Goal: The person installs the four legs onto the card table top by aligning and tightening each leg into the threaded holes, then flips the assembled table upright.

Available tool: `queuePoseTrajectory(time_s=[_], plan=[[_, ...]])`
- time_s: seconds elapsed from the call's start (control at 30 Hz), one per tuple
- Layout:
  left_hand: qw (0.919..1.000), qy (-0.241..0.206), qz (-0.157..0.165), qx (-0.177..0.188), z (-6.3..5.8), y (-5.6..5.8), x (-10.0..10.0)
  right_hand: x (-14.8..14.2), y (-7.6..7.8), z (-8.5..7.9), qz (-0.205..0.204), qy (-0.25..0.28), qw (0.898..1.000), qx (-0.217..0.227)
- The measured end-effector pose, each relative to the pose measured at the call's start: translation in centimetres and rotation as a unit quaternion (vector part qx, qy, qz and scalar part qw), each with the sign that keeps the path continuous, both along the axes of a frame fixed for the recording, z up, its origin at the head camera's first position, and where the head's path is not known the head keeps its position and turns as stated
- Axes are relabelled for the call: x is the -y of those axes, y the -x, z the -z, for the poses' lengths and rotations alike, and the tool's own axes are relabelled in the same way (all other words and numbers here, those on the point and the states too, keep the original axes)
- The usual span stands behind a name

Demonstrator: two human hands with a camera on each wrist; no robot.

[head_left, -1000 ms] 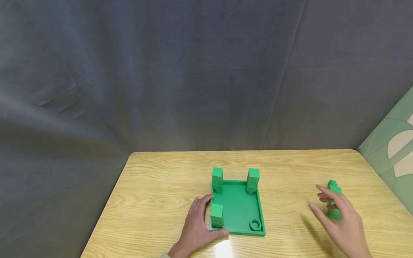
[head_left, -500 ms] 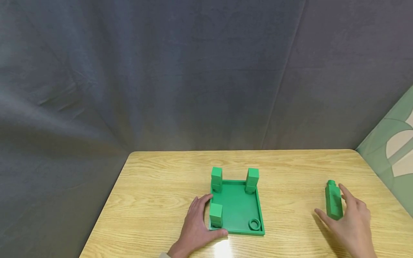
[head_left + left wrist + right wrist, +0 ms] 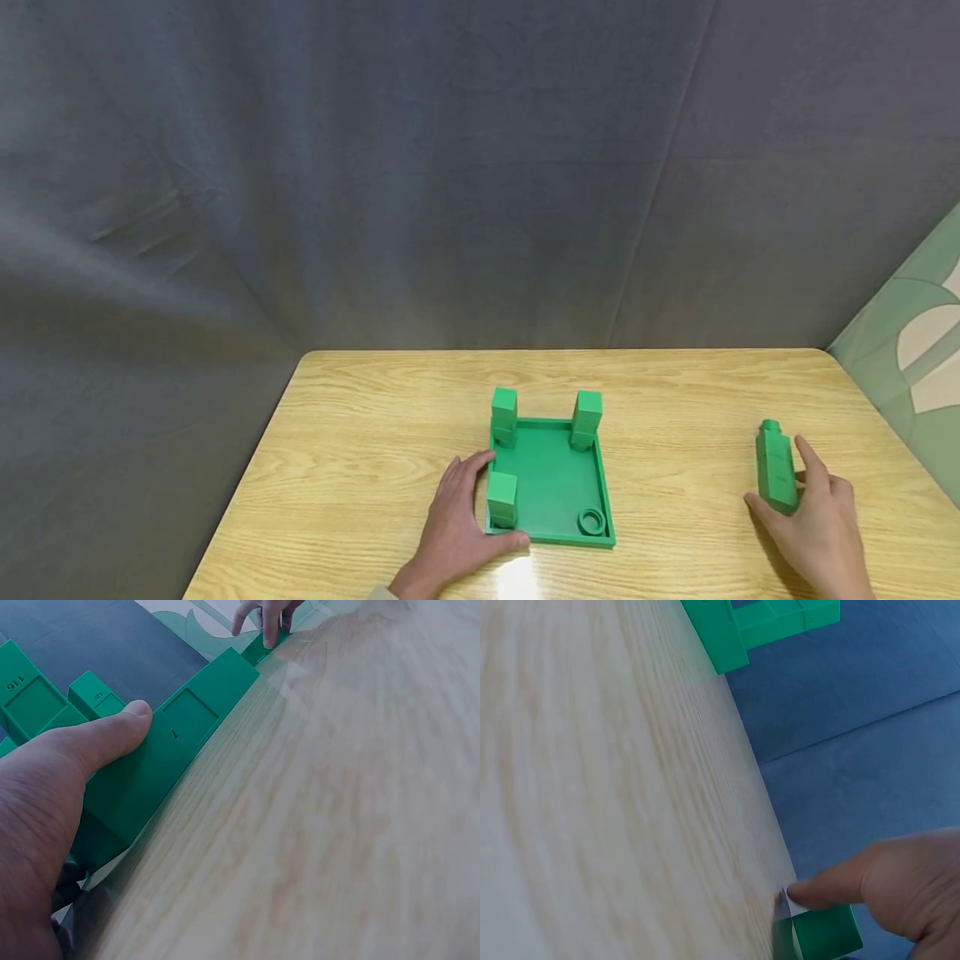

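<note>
A shallow green square tray (image 3: pixel 552 487) lies on the table, with upright green posts (image 3: pixel 588 417) in three of its corners. A round ring socket (image 3: pixel 592 522) occupies the front right corner. My left hand (image 3: pixel 453 533) grips the front left corner, its thumb along the front wall and its fingers at the left side. In the left wrist view that thumb overlaps the tray's wall (image 3: pixel 184 716). Off to the right, a loose green post (image 3: pixel 776 468) with a round neck lies on its side. Around its near end stands my right hand (image 3: pixel 821 521), thumb and fingers parted, small gaps beside it.
The wooden table (image 3: pixel 360 467) reaches back to a dark grey curtain (image 3: pixel 480 183). A green patterned cloth (image 3: pixel 922 358) hangs along the right edge.
My right hand has come from over the loose post to around its near end, and its thumb has drawn closer to it. The left hand has kept its place at the tray.
</note>
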State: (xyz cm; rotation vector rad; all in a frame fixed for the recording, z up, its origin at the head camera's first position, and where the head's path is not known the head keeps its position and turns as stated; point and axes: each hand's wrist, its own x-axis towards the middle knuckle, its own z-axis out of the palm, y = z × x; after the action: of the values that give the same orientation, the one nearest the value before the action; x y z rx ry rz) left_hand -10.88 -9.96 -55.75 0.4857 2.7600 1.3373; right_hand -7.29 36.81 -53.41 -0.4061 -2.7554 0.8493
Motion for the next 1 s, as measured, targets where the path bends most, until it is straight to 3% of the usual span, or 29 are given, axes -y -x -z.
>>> queuePoseTrajectory(time_s=[0.3, 0.63, 0.83, 1.0], plan=[[1.0000, 0.000, 0.000, -0.002, 0.0, 0.0, 0.1, -0.7, -0.1, 0.3, -0.024, -0.031, 0.999, -0.021], [1.0000, 0.000, 0.004, -0.004, -0.1, 0.1, 0.1, -0.8, -0.3, -0.6, -0.001, -0.032, 0.999, 0.013], [1.0000, 0.001, 0.002, -0.003, 0.1, 0.0, 0.1, -0.6, -0.4, -1.2, 0.043, -0.009, 0.999, -0.015], [1.0000, 0.000, 0.001, -0.007, 0.1, 0.1, 0.0, 0.0, -0.3, -1.9, 0.113, 0.035, 0.992, -0.052]])
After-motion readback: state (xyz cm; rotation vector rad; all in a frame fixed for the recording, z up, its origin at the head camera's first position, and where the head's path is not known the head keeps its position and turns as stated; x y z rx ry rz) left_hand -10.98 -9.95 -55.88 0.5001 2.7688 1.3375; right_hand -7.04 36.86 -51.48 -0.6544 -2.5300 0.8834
